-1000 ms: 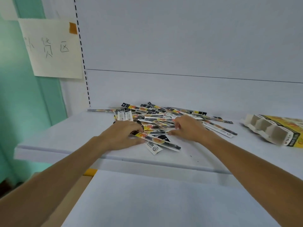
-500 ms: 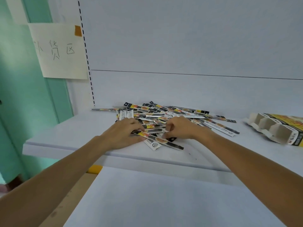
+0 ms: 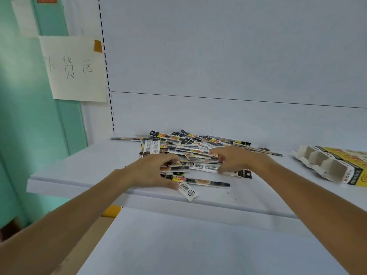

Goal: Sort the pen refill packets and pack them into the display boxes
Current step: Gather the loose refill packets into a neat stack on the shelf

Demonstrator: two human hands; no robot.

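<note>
From the head camera, the job looks like it has only just begun. The pen refill packets (image 3: 190,144) lie in one messy heap on the white shelf (image 3: 85,167), toward the middle and far side. They point every which way and lie on top of each other. None looks sorted into its own group yet.

The display box (image 3: 335,165) lies on the same shelf, far off to the right, well apart from the heap. Its little cardboard slots show, and I can see no packets in them. So nearly all the sorting and all the packing are left to do.

The left hand (image 3: 153,173) rests on the near left side of the heap. Its fingers are bent down over a few packets and the thumb sits under them at the near edge, so it looks to be holding some.

The right hand (image 3: 238,159) is on the near right side of the heap. Its bent fingers and thumb pinch one end of a white barcode packet (image 3: 204,167).

The packets are long, thin and flat, like strips. Most are black and yellow with small pictures. Some show a white back with a barcode. One white end (image 3: 188,192) sticks out close to the near edge of the shelf. They look light and slippery, so they may slide around.
</note>
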